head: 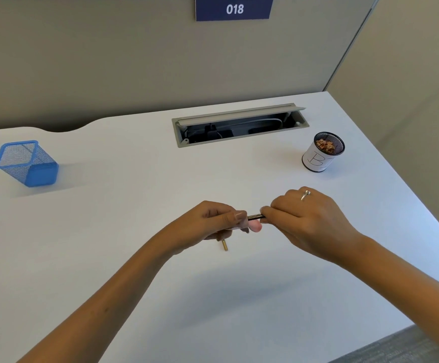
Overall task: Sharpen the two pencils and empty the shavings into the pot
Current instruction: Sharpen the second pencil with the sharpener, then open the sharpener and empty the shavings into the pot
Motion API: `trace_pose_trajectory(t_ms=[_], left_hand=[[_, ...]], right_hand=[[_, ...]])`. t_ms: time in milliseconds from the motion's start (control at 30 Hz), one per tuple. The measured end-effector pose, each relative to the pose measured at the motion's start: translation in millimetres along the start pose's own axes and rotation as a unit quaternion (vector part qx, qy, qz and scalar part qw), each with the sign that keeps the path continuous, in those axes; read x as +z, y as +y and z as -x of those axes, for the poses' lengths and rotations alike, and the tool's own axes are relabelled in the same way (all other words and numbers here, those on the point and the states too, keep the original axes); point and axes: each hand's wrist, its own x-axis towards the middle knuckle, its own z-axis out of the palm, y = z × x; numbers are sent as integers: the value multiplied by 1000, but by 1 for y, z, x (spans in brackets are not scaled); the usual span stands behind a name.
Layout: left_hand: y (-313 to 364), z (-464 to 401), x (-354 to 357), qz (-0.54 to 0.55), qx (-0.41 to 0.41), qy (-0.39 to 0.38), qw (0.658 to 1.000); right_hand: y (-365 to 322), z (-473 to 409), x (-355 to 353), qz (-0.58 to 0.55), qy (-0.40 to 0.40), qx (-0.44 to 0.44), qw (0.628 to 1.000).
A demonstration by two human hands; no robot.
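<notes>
From the head camera, both hands meet above the middle of the white worktop (134, 205). The left hand (213, 221) is closed around something small that its fingers hide; I cannot tell what it is. The right hand (304, 218) pinches a dark pencil (256, 217), which lies level between the two hands. A short yellow end (224, 244) sticks down under the left hand. At 1 o'clock from the hands stands a pot (320, 155) with shavings (325, 146) inside. At 10 o'clock stands a blue mesh basket (27, 163).
</notes>
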Motion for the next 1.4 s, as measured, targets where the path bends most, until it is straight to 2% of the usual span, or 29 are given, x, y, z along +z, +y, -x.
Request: trace_pose_trajectory(t_ms=[100, 200, 300, 400, 467, 500, 600, 700, 833, 967, 1067, 1200, 1333, 1400], left_hand=[[-7, -2, 2, -81, 10, 40, 996], [-24, -3, 4, -239, 78, 101, 963], [-42, -6, 3, -374, 159, 111, 907], [-62, -8, -6, -427, 190, 116, 876], [-73, -5, -14, -393, 175, 150, 890], [-78, -2, -18, -352, 150, 175, 907], [-99, 2, -27, -197, 39, 251, 947], [-117, -6, -27, -58, -45, 282, 956], [-142, -18, -25, -18, -102, 288, 952], [-153, -22, -27, 28, -112, 305, 945], [-157, -22, -30, 77, -109, 327, 935], [-157, -21, -27, 79, -97, 319, 940], [-147, -17, -24, 68, -74, 293, 951], [-138, -14, -20, 61, -60, 267, 960]], right_hand=[[-4, 3, 6, -52, -30, 47, 997], [-10, 8, 16, -157, -91, 148, 972], [-14, 9, 29, -281, -192, 249, 907], [-14, 10, 37, -383, -288, 323, 816], [-9, 15, 41, -430, -319, 360, 764], [-6, 17, 44, -440, -321, 371, 752], [-10, 15, 66, -446, -251, 441, 738], [-26, 1, 101, -427, -188, 541, 700], [-44, -18, 148, -336, -193, 540, 747], [-52, -28, 172, -289, -205, 546, 759], [-55, -31, 182, -288, -200, 553, 756], [-59, -27, 188, -299, -181, 569, 744], [-65, -27, 177, -315, -97, 585, 741], [-72, -32, 163, -366, -60, 588, 719]])
